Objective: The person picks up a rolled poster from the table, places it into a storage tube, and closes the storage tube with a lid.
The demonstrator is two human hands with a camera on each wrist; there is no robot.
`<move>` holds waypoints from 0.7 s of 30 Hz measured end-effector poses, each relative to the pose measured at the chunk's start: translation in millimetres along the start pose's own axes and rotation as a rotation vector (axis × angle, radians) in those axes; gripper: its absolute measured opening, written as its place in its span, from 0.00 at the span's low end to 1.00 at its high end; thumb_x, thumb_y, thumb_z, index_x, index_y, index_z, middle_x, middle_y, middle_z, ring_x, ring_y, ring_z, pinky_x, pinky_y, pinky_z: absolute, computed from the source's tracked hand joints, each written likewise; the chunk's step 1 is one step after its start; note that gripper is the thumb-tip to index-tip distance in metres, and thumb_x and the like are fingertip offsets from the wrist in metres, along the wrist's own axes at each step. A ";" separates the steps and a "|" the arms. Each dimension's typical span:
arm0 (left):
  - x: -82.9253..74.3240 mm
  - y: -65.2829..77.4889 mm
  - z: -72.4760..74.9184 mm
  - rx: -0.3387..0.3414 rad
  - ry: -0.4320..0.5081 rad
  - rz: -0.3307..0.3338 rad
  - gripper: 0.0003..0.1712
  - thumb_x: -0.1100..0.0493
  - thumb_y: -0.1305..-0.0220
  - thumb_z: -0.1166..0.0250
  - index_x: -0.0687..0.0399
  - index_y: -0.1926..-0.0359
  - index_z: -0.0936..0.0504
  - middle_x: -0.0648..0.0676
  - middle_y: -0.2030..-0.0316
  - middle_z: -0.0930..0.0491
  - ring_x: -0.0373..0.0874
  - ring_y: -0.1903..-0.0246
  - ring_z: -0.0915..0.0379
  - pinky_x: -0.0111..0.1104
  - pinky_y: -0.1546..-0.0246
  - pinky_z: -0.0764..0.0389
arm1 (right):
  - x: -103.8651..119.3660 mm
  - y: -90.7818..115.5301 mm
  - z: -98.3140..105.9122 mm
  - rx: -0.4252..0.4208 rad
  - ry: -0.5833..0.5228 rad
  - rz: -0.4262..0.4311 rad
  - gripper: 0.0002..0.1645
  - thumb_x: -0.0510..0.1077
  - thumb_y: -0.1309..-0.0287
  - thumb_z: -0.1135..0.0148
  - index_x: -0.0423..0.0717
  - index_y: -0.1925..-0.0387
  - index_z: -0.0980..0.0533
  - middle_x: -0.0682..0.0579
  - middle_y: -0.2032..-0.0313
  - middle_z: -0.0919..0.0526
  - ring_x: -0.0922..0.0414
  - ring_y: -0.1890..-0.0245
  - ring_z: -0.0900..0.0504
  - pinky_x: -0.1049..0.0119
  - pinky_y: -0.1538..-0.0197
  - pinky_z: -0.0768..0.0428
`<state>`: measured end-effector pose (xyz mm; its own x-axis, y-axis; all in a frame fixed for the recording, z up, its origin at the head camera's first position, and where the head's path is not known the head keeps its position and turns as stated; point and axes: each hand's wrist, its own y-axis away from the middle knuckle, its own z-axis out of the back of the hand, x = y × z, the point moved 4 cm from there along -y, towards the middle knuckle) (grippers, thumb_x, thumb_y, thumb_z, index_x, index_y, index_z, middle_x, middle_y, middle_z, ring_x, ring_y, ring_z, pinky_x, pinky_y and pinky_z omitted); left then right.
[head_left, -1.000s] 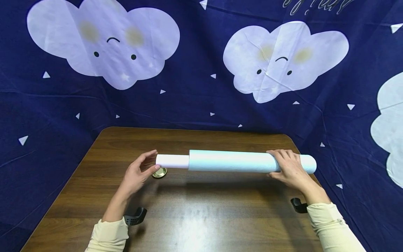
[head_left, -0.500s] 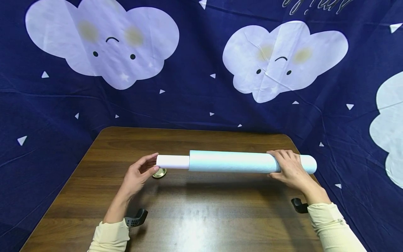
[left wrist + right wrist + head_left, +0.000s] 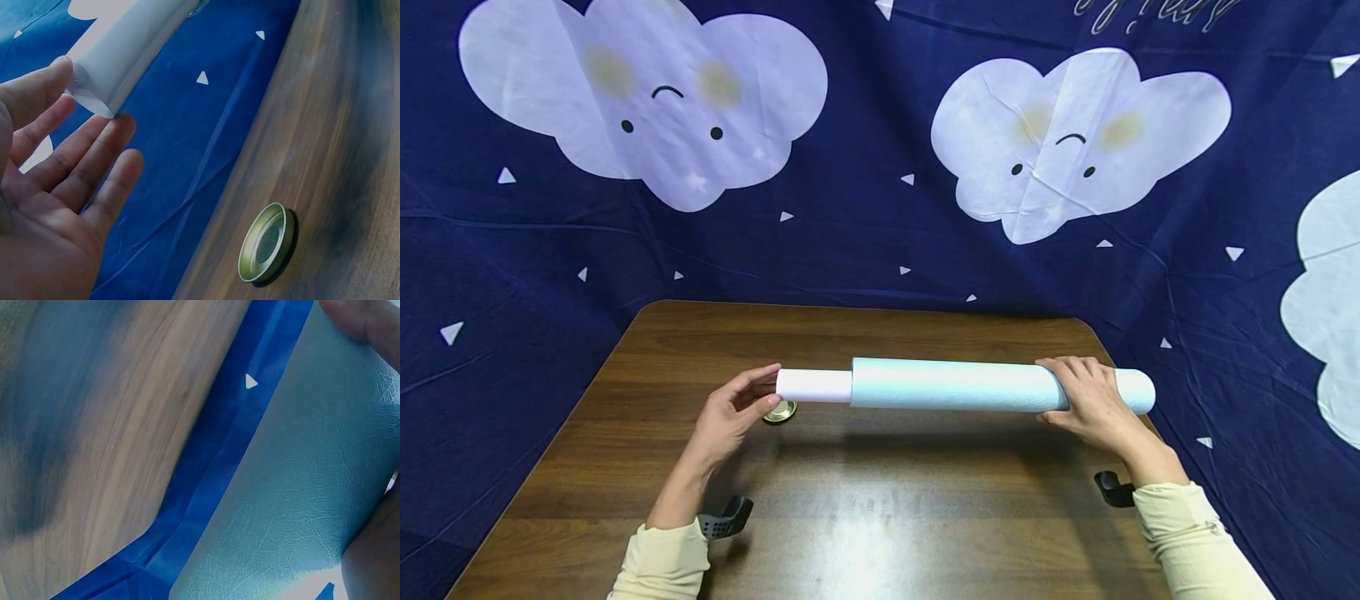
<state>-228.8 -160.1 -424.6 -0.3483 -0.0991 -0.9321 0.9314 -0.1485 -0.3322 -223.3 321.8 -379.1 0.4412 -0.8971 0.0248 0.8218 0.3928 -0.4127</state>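
A long light blue tube [image 3: 955, 385] with a creased, leathery surface is held level above the wooden table in the head view. From its left end sticks out a white paper roll [image 3: 815, 386]. My right hand [image 3: 1088, 396] grips the tube near its rounded right end. At the roll's free end, my left hand [image 3: 727, 417] holds the rim between thumb and fingertips. The left wrist view shows the roll's hollow end [image 3: 90, 97] at the fingers, palm otherwise bare. A shallow gold-coloured metal cap [image 3: 267, 244] lies on the table below the left hand.
The wooden table [image 3: 880, 525] has rounded far corners. Behind it hangs a dark blue cloth [image 3: 865, 167] with white clouds and triangles. Black wrist mounts, one on the left [image 3: 727, 518] and one on the right [image 3: 1114, 490], jut inward from the forearms.
The white roll's free end has shifted slightly right, so a little less of it sticks out of the tube. My left hand moves with it; the right hand stays in place.
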 end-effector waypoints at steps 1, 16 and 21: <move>-0.3 -0.3 -0.5 0.004 0.000 0.003 0.26 0.65 0.40 0.37 0.68 0.41 0.29 0.37 0.57 0.20 0.29 0.55 0.23 0.21 0.56 0.23 | 0.0 0.0 -0.1 0.001 -0.001 -0.001 0.49 0.47 0.73 0.19 0.46 0.44 0.32 0.42 0.55 0.22 0.40 0.54 0.29 0.43 0.52 0.37; -6.3 -7.5 -15.9 0.047 0.008 0.026 0.25 0.65 0.42 0.35 0.66 0.43 0.27 0.49 0.55 0.19 0.30 0.57 0.23 0.22 0.60 0.22 | 0.0 0.0 0.5 0.010 -0.008 -0.005 0.49 0.47 0.73 0.19 0.46 0.44 0.32 0.42 0.54 0.22 0.40 0.53 0.29 0.43 0.52 0.37; -7.4 -10.4 -23.7 0.063 0.004 0.034 0.25 0.66 0.43 0.35 0.66 0.43 0.27 0.65 0.51 0.21 0.31 0.57 0.24 0.23 0.62 0.21 | 0.8 -0.2 0.5 0.022 -0.007 -0.012 0.48 0.47 0.73 0.19 0.46 0.44 0.32 0.42 0.54 0.22 0.40 0.52 0.29 0.43 0.51 0.38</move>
<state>-233.5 -134.5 -417.6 -0.3163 -0.1014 -0.9432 0.9341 -0.2065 -0.2911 -222.9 321.1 -378.6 0.4340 -0.9002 0.0356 0.8346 0.3868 -0.3922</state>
